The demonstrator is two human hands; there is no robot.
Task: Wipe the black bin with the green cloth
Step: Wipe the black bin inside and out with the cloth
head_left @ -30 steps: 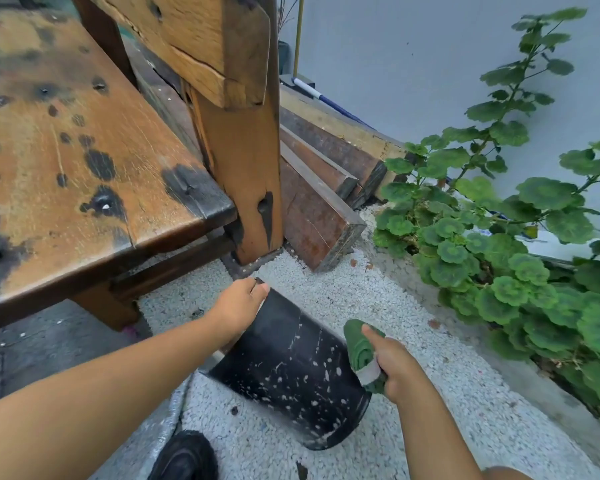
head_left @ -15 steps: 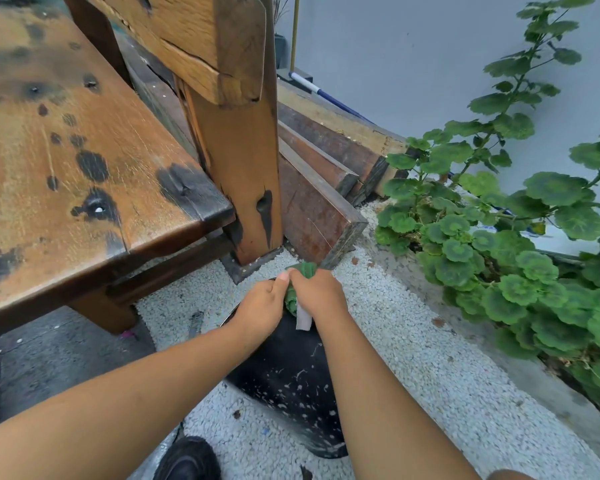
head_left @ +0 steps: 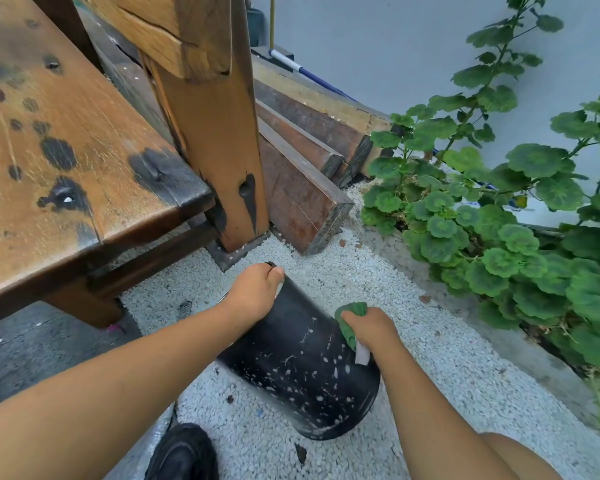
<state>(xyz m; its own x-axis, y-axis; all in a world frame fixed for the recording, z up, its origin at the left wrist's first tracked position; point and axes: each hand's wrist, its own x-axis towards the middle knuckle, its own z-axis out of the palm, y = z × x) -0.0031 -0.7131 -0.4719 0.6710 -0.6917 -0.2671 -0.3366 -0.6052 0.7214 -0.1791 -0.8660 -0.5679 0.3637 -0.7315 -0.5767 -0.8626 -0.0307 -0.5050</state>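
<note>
The left hand [head_left: 253,289] grips the tilted black bin [head_left: 298,362] at its far end. The right hand [head_left: 371,329] presses the bunched green cloth [head_left: 352,317] against its side.

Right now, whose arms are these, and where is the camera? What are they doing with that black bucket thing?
The camera sits on a person's head and looks down, so these are that person's own arms. The left hand grips the far end of the black bin, which leans tilted on white gravel. The right hand holds the green cloth against the bin's pale-speckled side. A wooden bench is on the left, leafy plants on the right, and a black shoe below.
</note>
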